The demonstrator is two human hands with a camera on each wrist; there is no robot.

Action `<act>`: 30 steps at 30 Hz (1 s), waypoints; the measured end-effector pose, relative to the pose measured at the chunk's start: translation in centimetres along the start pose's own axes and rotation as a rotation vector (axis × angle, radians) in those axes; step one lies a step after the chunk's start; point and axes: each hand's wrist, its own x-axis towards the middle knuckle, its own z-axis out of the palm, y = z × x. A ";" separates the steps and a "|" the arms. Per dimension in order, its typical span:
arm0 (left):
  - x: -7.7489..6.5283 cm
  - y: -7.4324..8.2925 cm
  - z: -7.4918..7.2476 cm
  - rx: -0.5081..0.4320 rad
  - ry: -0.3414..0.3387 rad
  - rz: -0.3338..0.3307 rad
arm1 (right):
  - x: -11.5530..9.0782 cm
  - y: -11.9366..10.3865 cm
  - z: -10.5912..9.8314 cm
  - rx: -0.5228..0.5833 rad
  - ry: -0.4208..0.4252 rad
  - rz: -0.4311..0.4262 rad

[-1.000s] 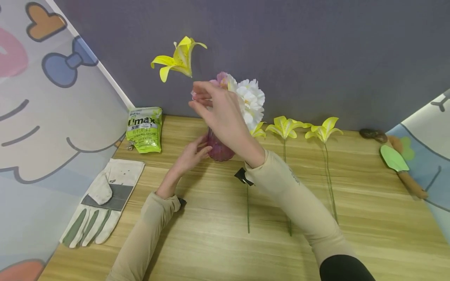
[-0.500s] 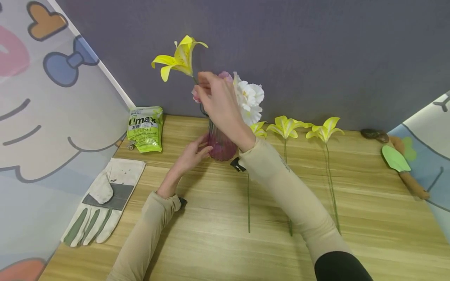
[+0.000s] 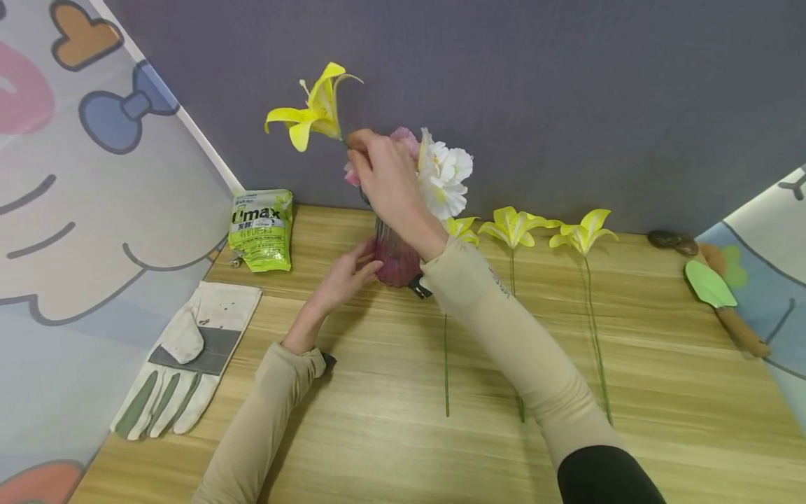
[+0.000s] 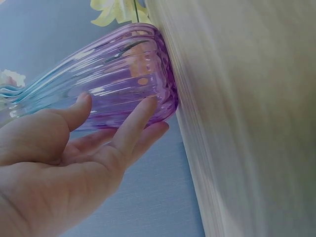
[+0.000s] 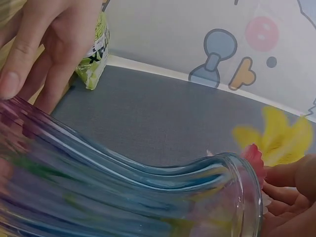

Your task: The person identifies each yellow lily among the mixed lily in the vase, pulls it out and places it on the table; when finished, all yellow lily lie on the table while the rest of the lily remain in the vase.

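Observation:
In the head view, my left hand [image 3: 343,280] holds the low part of a ribbed glass vase [image 3: 394,255], purple at the base. The left wrist view has thumb and fingers lightly around that vase [image 4: 113,84], which stands upright on the table. Above the rim, my right hand [image 3: 387,171] pinches the stem of a yellow lily [image 3: 315,115] just below its bloom, which leans left. A white flower [image 3: 447,175] and a pink flower [image 3: 405,140] rise from the vase, partly behind the right hand. Green stems show through the glass in the right wrist view.
Several yellow lilies lie right of the vase, one a long-stemmed lily [image 3: 581,234]. A green fertilizer bag [image 3: 261,231] stands back left, with a work glove [image 3: 189,357] before it. A trowel [image 3: 711,285] and dark stones [image 3: 672,242] lie right. A grey wall [image 3: 567,105] rises behind.
My right hand's fingers, spread a second ago, have come together on the lily's stem. The bloom has tipped slightly left. My left hand stays on the vase.

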 end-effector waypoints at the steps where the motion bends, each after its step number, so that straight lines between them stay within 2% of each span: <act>1: 0.0 0.0 0.0 -0.002 0.000 0.001 | -0.1 0.0 0.0 -0.002 -0.003 -0.004; 8: 0.1 0.0 0.0 -0.044 -0.017 -0.004 | -0.6 -0.1 -0.4 0.006 -0.021 -0.016; 13: 0.0 0.0 -0.2 -0.041 -0.024 -0.003 | -1.0 -0.1 -0.2 0.030 -0.012 -0.072; 20: -0.2 -0.1 -0.1 -0.019 -0.008 -0.008 | -1.7 -0.2 -0.1 -0.048 -0.040 -0.102; 24: -0.2 -0.1 -0.1 -0.013 -0.011 -0.008 | -2.2 -0.3 -0.2 -0.050 -0.045 -0.109; 30: -0.2 0.0 -0.2 -0.013 -0.019 -0.015 | -3.1 -0.2 -0.9 -0.075 -0.008 -0.111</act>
